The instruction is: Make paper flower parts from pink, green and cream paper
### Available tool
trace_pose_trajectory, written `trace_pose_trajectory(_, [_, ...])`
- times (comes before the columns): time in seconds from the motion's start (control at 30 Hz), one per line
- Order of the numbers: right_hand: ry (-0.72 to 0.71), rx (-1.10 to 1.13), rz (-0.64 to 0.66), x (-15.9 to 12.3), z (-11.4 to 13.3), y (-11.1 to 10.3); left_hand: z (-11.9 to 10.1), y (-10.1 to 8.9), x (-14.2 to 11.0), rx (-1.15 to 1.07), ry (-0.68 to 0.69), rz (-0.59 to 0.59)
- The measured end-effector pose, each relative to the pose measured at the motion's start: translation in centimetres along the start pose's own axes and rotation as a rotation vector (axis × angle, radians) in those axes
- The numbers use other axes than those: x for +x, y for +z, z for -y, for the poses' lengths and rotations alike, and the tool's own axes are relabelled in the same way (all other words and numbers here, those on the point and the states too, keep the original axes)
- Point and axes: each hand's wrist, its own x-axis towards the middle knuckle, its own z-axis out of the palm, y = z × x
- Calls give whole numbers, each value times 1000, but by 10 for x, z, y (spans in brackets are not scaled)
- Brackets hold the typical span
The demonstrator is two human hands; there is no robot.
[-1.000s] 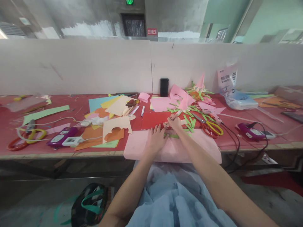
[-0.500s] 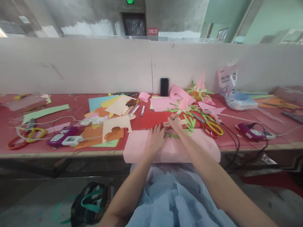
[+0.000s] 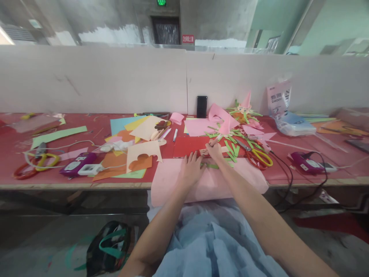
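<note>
My left hand (image 3: 192,169) lies flat with its fingers spread, the fingertips at the near edge of a red sheet (image 3: 187,145). The palm rests over a large pink paper (image 3: 170,181) that hangs over the table's front edge. My right hand (image 3: 215,151) is closed in a pinch on a slim pen, mostly hidden by the fingers. A narrow beige paper strip (image 3: 203,152) lies on the red sheet between both hands. Green paper strips (image 3: 231,149) are scattered right beside my right hand, and a pink paper cone (image 3: 225,125) stands behind it.
Red-and-yellow scissors (image 3: 258,157) lie at the right, with another pair (image 3: 43,163) far left. Coloured papers (image 3: 144,152), a marker (image 3: 175,135) and a purple device (image 3: 78,164) are on the left. A phone (image 3: 201,107) leans against the white partition (image 3: 115,80); a plastic packet (image 3: 294,123) sits right.
My view has shifted slightly. Both hands stay in nearly the same place on the red sheet, and my right hand keeps its pinch.
</note>
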Motion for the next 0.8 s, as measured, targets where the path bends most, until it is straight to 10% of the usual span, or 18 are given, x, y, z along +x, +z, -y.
trace_pose_trajectory(0.8, [36, 28, -18, -1, 0, 0, 3, 6, 1, -4, 16, -18])
